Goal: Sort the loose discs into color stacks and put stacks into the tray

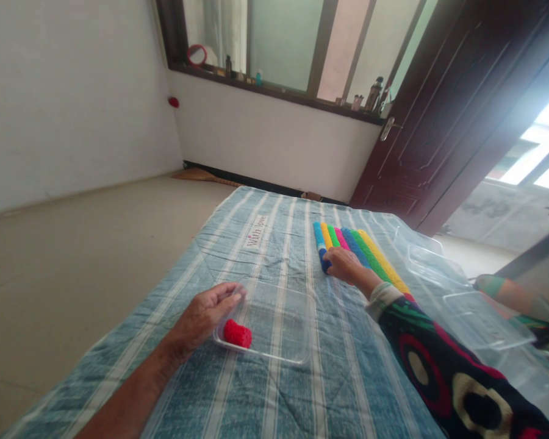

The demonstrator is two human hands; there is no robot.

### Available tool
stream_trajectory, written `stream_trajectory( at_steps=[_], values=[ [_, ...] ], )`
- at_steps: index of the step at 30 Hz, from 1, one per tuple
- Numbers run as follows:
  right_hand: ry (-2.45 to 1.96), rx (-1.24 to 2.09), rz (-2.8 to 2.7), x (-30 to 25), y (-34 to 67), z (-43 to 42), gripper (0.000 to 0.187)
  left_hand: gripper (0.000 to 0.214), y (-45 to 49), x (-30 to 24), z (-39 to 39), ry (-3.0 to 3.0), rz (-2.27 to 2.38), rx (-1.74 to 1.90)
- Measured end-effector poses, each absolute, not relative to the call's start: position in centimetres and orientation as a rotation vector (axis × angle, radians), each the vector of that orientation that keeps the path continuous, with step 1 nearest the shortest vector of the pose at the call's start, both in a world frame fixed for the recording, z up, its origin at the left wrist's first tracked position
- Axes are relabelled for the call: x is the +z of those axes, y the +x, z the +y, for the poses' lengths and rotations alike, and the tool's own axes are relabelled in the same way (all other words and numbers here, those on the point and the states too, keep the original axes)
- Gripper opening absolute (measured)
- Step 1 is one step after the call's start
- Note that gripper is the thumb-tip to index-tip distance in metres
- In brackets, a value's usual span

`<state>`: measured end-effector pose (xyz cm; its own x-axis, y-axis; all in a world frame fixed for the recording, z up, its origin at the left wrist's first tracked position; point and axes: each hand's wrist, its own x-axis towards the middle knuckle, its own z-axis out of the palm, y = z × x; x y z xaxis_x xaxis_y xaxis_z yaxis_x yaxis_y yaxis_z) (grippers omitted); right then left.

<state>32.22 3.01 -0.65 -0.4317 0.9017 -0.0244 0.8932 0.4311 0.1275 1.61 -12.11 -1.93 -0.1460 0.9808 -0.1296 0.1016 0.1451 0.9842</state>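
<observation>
My left hand [217,305] pinches the left rim of a clear plastic container [283,323], its thumb and fingers closed on the edge. Inside the container, at its near left corner, lies a short red textured roll [237,334]. Over to the right, my right hand [346,263] reaches down to the near end of a row of coloured rolls. Its fingers close on a short dark blue roll [324,261]. Beside it lie long lines of rolls in yellow, pink, blue and green [377,262], side by side, partly covered by my hand and sleeve.
A striped blue cloth [247,268] covers the surface under everything. Clear plastic boxes [487,320] stand along its right edge, with more behind. A dark red door [439,103] and a windowsill [274,91] with small items are beyond. Tiled floor [96,256] lies to the left.
</observation>
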Motion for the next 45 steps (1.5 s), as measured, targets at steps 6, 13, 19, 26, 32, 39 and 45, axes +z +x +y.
stream_trajectory(
  at_steps=[6, 13, 19, 26, 32, 39, 45],
  values=[
    [1.617, 0.155, 2.586, -0.6, 32.1, 3.0, 0.018, 0.051, 1.9, -1.5, -12.2, 1.119, 1.477, 1.158],
    [1.621, 0.158, 2.607, -0.6, 32.2, 2.9, 0.022, 0.047, 1.8, -1.5, -12.2, 1.125, 1.486, 1.14],
    [1.589, 0.129, 2.655, -0.6, 32.2, 2.8, 0.023, 0.045, 1.7, -1.7, -12.1, 1.107, 1.454, 1.144],
    [1.556, 0.078, 2.696, -0.3, 32.1, 2.5, 0.022, 0.049, 1.8, -1.6, -12.2, 1.129, 1.459, 1.152],
    [1.516, 0.023, 2.782, 0.3, 32.1, 1.9, 0.022, 0.059, 1.7, -1.9, -12.1, 1.144, 1.468, 1.127],
    [1.082, -0.364, 3.286, 3.4, 29.3, -3.1, 0.008, 0.046, 1.9, -2.2, -12.3, 1.189, 1.445, 1.121],
    [0.378, -0.737, 3.324, 3.2, 23.9, -8.2, 0.017, 0.041, 1.9, -2.5, -12.3, 1.255, 1.414, 1.101]
  ],
)
